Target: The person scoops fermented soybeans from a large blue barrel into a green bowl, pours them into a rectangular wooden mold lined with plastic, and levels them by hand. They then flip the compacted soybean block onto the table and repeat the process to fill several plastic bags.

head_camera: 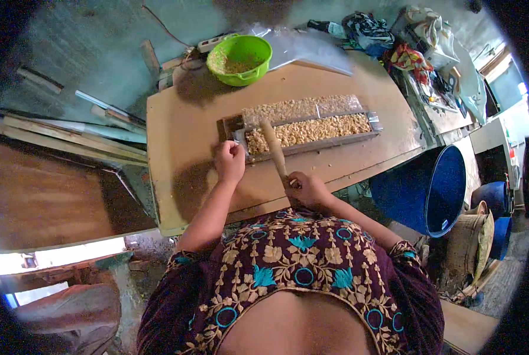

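My right hand [308, 188] grips the lower end of a wooden rolling pin [274, 144]. The pin's far end rests over tan, crumbly pieces [322, 132] packed in a long, narrow mould [331, 144]. Clear plastic film [374, 119] lines the mould and shows at its right end. Beside the mould's near left corner is my left hand [229, 163], its fingers curled in. Whether they pinch the film there is too small to tell. Behind the mould lies a second, similar strip [291, 106] of tan pieces under shiny film.
A green plastic basin [240, 60] with tan residue stands at the back of the table [193, 133]. Clear plastic sheeting [308, 49] lies beside it. Bags and a red-yellow wrapper [410, 63] crowd the back right. A large blue barrel [424, 191] is right of the table; planks [73, 137] are left.
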Tool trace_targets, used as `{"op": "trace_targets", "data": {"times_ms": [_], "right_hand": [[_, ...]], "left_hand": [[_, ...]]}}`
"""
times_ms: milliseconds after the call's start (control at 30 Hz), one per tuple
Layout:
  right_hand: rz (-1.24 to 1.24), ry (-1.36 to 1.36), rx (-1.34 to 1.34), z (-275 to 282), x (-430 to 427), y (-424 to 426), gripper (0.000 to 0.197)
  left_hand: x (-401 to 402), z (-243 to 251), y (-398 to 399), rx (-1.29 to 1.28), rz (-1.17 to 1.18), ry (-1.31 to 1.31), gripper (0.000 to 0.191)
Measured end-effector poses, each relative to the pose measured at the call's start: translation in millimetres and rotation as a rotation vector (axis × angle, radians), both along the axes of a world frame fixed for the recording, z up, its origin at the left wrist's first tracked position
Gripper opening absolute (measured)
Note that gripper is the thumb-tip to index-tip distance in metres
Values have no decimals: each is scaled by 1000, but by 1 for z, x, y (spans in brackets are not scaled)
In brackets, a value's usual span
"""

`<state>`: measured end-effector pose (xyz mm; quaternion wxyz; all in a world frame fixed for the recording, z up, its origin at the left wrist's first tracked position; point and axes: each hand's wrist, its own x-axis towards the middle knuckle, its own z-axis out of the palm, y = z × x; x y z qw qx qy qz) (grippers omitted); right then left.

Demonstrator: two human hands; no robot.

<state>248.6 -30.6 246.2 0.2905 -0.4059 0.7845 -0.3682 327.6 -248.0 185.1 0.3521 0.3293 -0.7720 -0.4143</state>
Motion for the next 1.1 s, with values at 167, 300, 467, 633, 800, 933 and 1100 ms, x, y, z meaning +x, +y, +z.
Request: {"op": "trace_targets", "data": {"times_ms": [167, 300, 467, 633, 800, 933, 1100], "right_hand": [[123, -91, 43, 1, 0, -16, 34], [45, -181, 80, 5, -10, -6, 31], [113, -216, 16, -8, -20, -2, 29], [262, -128, -54, -15, -25, -11, 31], [125, -174, -88, 15, -48, 13, 19], [-127, -295, -243, 45, -116, 67, 8], [-502, -267, -244, 4, -235, 149, 22]], "left_hand": [[-5, -17, -4, -53, 26, 63, 14], [-8, 8, 16, -125, -6, 55, 18], [-7, 4, 21, -360, 19, -8, 30], [-6, 12, 32, -278, -56, -99, 44], [-11, 2, 33, -401, -71, -234, 52], [-18, 2, 39, -351, 16, -397, 58], [-7, 9, 38, -160, -31, -153, 62]]}}
